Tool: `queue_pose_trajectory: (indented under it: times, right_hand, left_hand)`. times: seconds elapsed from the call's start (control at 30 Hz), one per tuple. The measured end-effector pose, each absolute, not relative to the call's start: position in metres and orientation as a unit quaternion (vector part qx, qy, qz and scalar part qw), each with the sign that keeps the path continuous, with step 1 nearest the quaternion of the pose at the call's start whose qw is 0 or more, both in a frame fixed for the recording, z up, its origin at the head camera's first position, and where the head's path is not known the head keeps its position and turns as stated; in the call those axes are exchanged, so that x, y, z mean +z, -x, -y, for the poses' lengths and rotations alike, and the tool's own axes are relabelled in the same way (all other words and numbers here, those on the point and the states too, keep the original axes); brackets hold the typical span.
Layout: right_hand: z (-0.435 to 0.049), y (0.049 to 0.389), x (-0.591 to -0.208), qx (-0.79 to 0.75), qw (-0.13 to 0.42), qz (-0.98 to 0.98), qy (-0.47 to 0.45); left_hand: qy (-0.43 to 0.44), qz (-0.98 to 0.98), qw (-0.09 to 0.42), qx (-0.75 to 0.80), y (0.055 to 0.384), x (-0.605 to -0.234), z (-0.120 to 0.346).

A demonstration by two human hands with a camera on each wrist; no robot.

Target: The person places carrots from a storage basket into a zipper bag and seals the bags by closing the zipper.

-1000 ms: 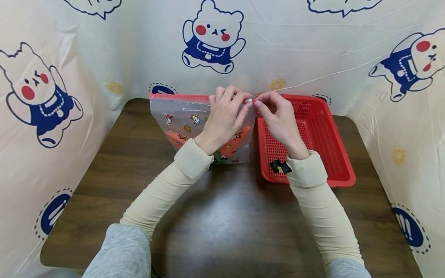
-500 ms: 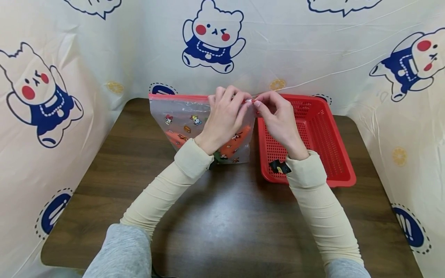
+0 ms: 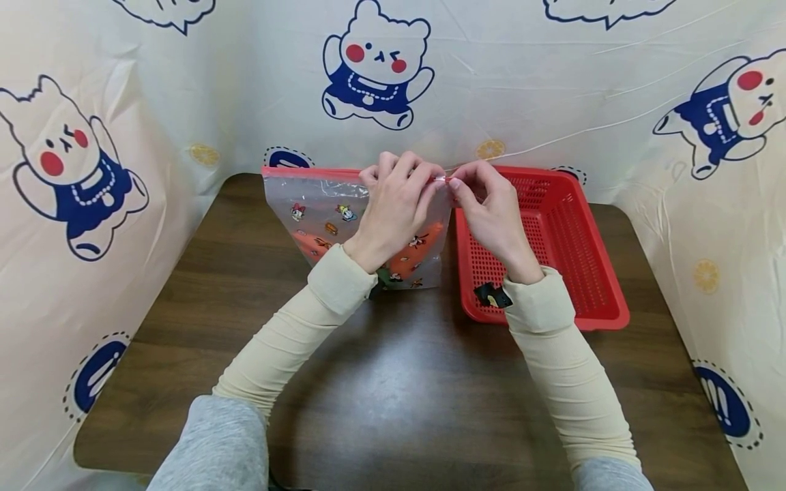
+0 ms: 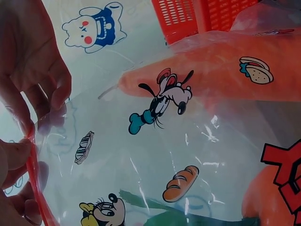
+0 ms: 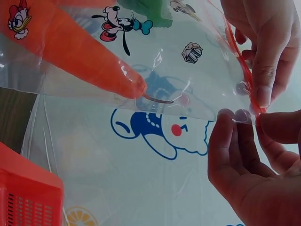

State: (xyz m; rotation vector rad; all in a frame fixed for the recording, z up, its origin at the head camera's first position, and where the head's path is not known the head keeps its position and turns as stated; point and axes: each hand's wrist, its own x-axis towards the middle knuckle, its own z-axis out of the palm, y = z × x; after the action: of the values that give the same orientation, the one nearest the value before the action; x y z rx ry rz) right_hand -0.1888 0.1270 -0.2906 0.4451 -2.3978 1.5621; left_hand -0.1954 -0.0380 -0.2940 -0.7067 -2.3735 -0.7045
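A clear zip bag [image 3: 325, 204] with cartoon prints and a red top edge stands on the table. Inside show an orange carrot [image 4: 211, 73] with a thin root tip and something green [image 5: 150, 12]. My left hand [image 3: 396, 204] grips the red edge near its right end, thumb in front and fingers over it. Right beside it, my right hand [image 3: 491, 208] pinches the bag's right top corner between thumb and index finger. In the right wrist view the fingertips of both hands nearly meet at the red strip [image 5: 244, 70].
A red plastic basket [image 3: 604, 286] stands to the right of the bag, partly under the right forearm. A small black item [image 3: 493, 295] shows beside the right cuff. The brown wooden table [image 3: 393, 395] is backed by a printed white curtain [image 3: 491, 68].
The left hand's fingers have shifted very slightly left along the red edge. The right forearm has moved a little to the left; the bag stays nearly in place.
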Motion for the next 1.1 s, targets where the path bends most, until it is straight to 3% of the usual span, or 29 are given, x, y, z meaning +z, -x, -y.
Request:
queue_pose_trajectory:
  times: [1.1]
  right_hand:
    - [-0.126,0.19,-0.292,0.532,0.129,0.825,-0.144]
  left_hand:
    - [0.254,0.894,0.272,-0.25,0.199,-0.288,0.049]
